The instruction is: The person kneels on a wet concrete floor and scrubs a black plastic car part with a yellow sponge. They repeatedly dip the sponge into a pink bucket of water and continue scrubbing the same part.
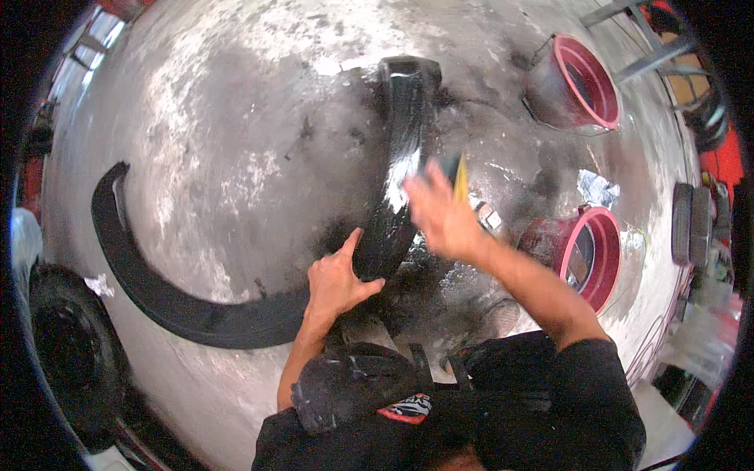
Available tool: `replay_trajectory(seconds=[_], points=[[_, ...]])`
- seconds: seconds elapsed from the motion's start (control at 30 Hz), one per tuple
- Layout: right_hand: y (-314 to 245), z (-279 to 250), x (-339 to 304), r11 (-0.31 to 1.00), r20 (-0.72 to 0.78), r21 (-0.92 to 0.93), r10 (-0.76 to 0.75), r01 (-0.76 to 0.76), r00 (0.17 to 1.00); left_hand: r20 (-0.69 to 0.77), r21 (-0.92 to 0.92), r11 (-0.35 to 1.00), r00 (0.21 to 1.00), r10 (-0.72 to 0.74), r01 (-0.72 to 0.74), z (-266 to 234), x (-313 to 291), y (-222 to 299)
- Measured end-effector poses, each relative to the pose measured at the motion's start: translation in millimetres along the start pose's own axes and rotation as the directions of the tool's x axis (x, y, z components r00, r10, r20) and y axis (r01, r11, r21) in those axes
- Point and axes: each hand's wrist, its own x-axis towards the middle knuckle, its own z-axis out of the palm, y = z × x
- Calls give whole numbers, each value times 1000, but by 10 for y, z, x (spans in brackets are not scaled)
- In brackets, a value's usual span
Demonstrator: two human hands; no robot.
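A long, curved black strip (196, 318) lies on the floor, sweeping from the far left round to an upright stretch in front of me. Its upright stretch is wet and glossy, with streaks of liquid. My left hand (336, 281) rests at the strip's inner edge, thumb and index finger spread wide. Over the strip's right edge is my right hand (441, 212), blurred by motion. Right beside its fingers shows a yellow and dark piece (460, 177); whether the hand holds it is unclear.
Two reddish buckets stand on the right, one farther off (542, 94) and one nearer (542, 239). Crumpled foil-like wrap (598, 190) lies between them. A small pale object (488, 217) sits on the wet floor. At left is a dark tyre (75, 345); metal framing (656, 59) rises far right.
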Motion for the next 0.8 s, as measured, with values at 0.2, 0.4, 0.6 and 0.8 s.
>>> replay_trajectory(seconds=[0.2, 0.4, 0.6, 0.8], points=[[90, -129, 202, 991, -134, 49, 131, -126, 982, -41, -34, 999, 999, 7, -8, 24, -5, 20], [-636, -51, -251, 976, 19, 189, -115, 109, 993, 29, 0, 999, 998, -52, 52, 24, -25, 6], [-319, -63, 368, 967, -91, 208, 171, -149, 981, -77, 18, 1000, 997, 1, 1, 30, 49, -56], [-389, 155, -25, 987, -45, 64, -148, 150, 988, -54, -11, 1000, 998, 25, -26, 99, 36, -10]])
